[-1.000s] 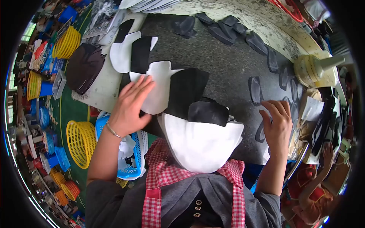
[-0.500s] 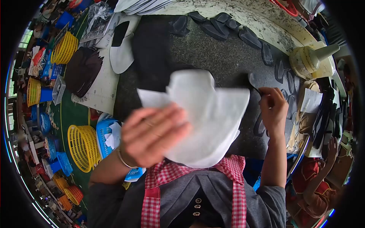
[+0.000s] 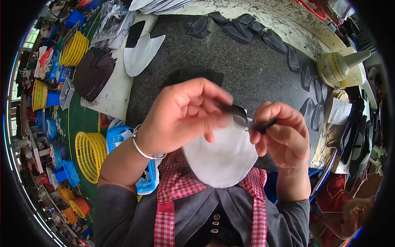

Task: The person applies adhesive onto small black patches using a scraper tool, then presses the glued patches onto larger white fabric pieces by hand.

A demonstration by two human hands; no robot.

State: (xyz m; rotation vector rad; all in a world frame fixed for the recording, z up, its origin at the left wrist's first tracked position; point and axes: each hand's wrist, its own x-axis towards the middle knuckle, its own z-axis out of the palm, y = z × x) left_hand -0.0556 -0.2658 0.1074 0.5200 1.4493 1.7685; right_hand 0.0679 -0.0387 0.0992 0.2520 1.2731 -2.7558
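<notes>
My right hand (image 3: 284,133) pinches a small black curved piece (image 3: 263,124) between thumb and fingers, in front of my chest. My left hand (image 3: 189,111) is just left of it, its fingers parted and blurred by motion. Its fingertips come near the dark far end of the piece; whether they touch it I cannot tell. Below both hands a white rounded sheet (image 3: 220,158) lies at the table's near edge, its upper part covered by the hands. A black flat piece (image 3: 197,75) rests on the table behind my left hand.
Several black curved pieces (image 3: 273,41) line the dark tabletop's (image 3: 255,78) far and right edges. A bottle with a pointed nozzle (image 3: 335,68) stands at the right. Yellow (image 3: 90,156) and blue baskets (image 3: 117,133) sit left. A white-and-black piece (image 3: 144,53) lies at upper left. Another person (image 3: 349,210) is at lower right.
My left hand has left the white sheet, which now lies lower, and has moved to the right. My right hand has brought the black piece inward and down. A black piece at upper left is gone from there.
</notes>
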